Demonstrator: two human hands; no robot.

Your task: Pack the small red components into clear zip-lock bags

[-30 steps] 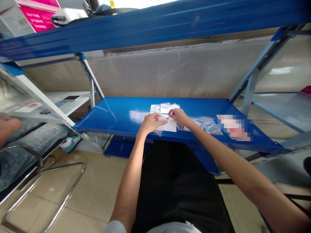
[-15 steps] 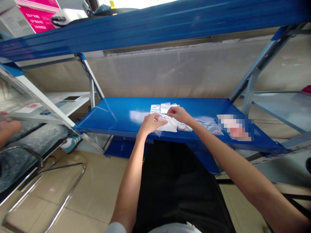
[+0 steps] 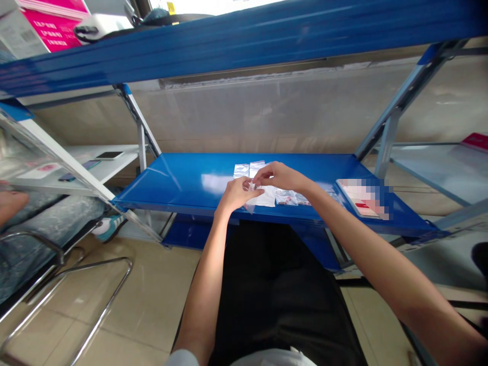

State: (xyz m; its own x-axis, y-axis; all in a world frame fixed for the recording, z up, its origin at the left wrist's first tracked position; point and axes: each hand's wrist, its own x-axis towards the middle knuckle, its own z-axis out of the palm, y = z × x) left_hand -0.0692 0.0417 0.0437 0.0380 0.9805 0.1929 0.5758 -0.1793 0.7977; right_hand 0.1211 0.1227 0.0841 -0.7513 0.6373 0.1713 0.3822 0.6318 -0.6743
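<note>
My left hand (image 3: 239, 194) is closed on a small clear plastic bag (image 3: 250, 205) above the front edge of the blue shelf. Its thumb points right, over a white sheet (image 3: 267, 196) that looks like paper or tissue. My right hand (image 3: 277, 176) reaches in from the right, fingertips pinched at the bag's top by the left fingers. Whatever they pinch is too small to make out. Behind the hands lie flat clear bags (image 3: 241, 170). To the right of the white sheet, several small bags (image 3: 286, 197) with reddish bits inside lie in a row, partly behind my right forearm.
The blue shelf (image 3: 183, 178) has metal posts at both ends and a blue beam (image 3: 244, 46) above. A blurred-out booklet or box (image 3: 360, 198) lies at its right. Phones (image 3: 110, 155) rest on the left white shelf. Another person's hand (image 3: 13, 203) and a metal-framed chair (image 3: 114, 262) are at left.
My right hand has moved slightly left, its fingertips now meeting the bag at my left fingers. My left hand stays almost in place. The view has shifted a little.
</note>
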